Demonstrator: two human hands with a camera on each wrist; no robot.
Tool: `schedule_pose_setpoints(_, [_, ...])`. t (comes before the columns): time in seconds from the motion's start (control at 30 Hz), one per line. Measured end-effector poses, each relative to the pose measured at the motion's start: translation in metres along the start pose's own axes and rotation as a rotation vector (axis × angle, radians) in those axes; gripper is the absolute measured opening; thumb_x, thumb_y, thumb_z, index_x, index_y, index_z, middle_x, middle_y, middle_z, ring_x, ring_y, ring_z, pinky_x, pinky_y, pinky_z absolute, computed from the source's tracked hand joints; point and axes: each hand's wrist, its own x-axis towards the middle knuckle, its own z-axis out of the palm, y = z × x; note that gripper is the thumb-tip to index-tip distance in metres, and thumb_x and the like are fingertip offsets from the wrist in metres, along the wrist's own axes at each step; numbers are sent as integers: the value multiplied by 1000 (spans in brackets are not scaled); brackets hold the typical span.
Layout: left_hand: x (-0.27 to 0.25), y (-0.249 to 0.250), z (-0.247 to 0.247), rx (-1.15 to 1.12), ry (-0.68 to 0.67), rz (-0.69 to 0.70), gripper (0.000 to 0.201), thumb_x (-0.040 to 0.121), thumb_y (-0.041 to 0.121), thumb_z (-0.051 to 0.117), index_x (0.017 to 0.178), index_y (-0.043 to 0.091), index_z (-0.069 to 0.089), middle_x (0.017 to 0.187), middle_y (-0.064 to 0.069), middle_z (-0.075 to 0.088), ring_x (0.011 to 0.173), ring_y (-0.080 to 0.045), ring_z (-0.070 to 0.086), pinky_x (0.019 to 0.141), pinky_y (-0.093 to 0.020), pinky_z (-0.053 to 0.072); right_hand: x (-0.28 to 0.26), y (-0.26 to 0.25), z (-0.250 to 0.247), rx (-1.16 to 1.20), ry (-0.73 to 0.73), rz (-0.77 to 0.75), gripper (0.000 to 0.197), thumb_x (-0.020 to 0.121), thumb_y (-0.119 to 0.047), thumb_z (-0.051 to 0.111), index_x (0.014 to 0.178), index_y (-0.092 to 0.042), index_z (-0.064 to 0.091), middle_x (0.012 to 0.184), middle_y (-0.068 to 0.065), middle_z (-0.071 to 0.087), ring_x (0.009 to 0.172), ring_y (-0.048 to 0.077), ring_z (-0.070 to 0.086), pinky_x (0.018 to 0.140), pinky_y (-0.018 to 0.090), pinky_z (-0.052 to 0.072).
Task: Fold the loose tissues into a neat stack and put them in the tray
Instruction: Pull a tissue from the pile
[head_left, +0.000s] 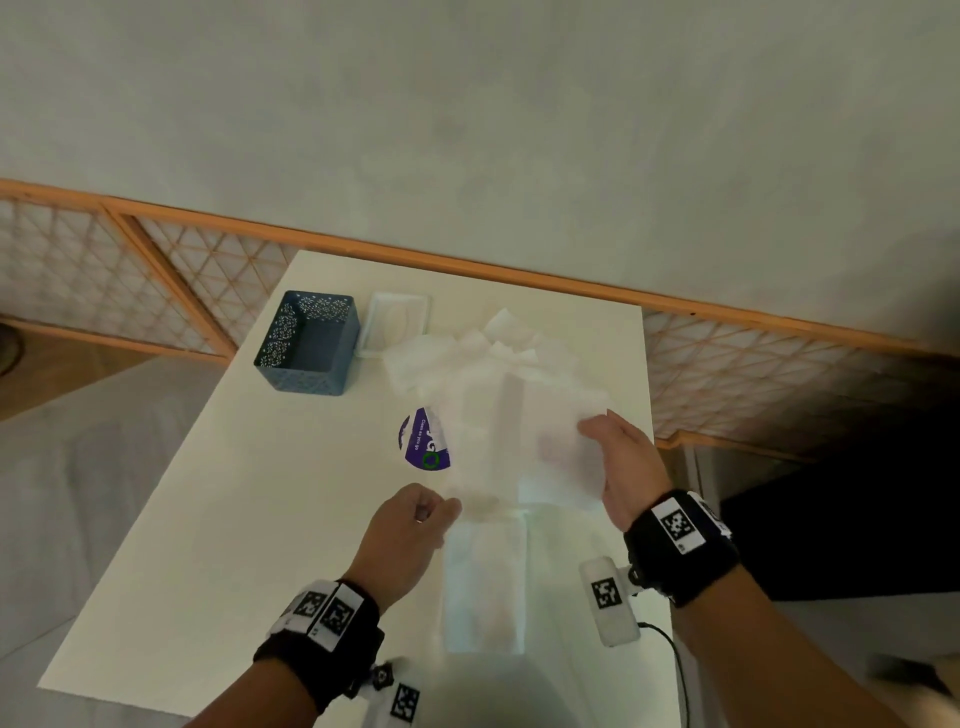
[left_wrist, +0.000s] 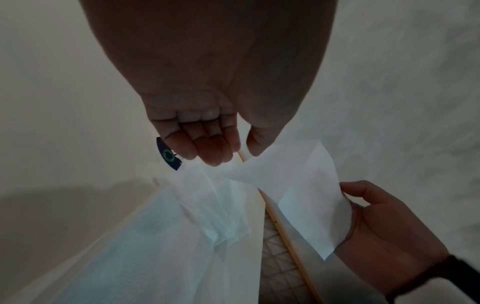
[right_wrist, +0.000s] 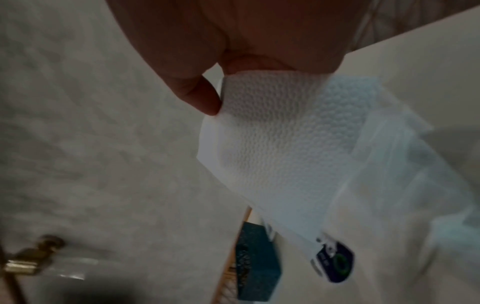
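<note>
**A:** ok so a tissue (head_left: 540, 441) is held up above the table (head_left: 249, 519) between both hands. Its near-left corner is pinched by the left hand (head_left: 402, 540), thumb against curled fingers (left_wrist: 207, 152). Its right edge is gripped by the right hand (head_left: 626, 462), thumb on top, fingers tucked underneath

**B:** agreed, the right wrist view settles it: the thumb (right_wrist: 200, 96) is pressed onto the embossed sheet and the paper is clamped against the palm. Neither hand is let go

**A:** the sheet is stretched out between the two grips, slightly saggy in the middle. Directly below the grips a second tissue (head_left: 485, 582) is laid flat on the table, long and narrow, reaching toward the near edge

**B:** and beyond the held sheet a loose pile (head_left: 467, 348) of more tissues is spread out, edges overlapping, not tidy at all

**A:** the tray (head_left: 397, 322) is seen past the pile, up and left of the left hand's grip, well apart from it. What's inside can't be made out, too washed out

**B:** just left of the tray a dark blue basket (head_left: 311, 343) is parked. A purple sticker (head_left: 423, 441) is partly covered by the held tissue's left edge, a bit beyond the left pinch
</note>
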Motion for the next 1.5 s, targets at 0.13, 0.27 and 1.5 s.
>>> schedule_pose_setpoints(0.13, [-7, 29, -7, -255, 0, 19, 54, 84, 67, 65, 105, 18, 67, 105, 2, 75, 96, -13, 73, 90, -34, 55, -19, -15, 3, 154, -128, 57, 55, 81, -23, 70, 128, 6, 62, 132, 25, 67, 121, 45, 66, 109, 64, 46])
schedule_pose_setpoints(0.27, [-13, 58, -17, -562, -33, -31, 79, 71, 76, 63, 127, 21, 66, 123, 3, 75, 116, -13, 70, 103, -39, 53, -43, -24, 6, 205, -233, 69, 46, 95, -16, 55, 135, 4, 61, 136, 24, 65, 126, 43, 63, 110, 59, 44])
schedule_pose_setpoints(1.5, [-48, 79, -12, -531, -302, -5, 28, 83, 26, 69, 105, 12, 76, 112, -17, 76, 91, -28, 67, 86, -45, 51, -74, 21, 19, 137, -267, 12, 70, 79, -56, 67, 139, -21, 62, 135, 5, 70, 127, 20, 65, 111, 42, 46])
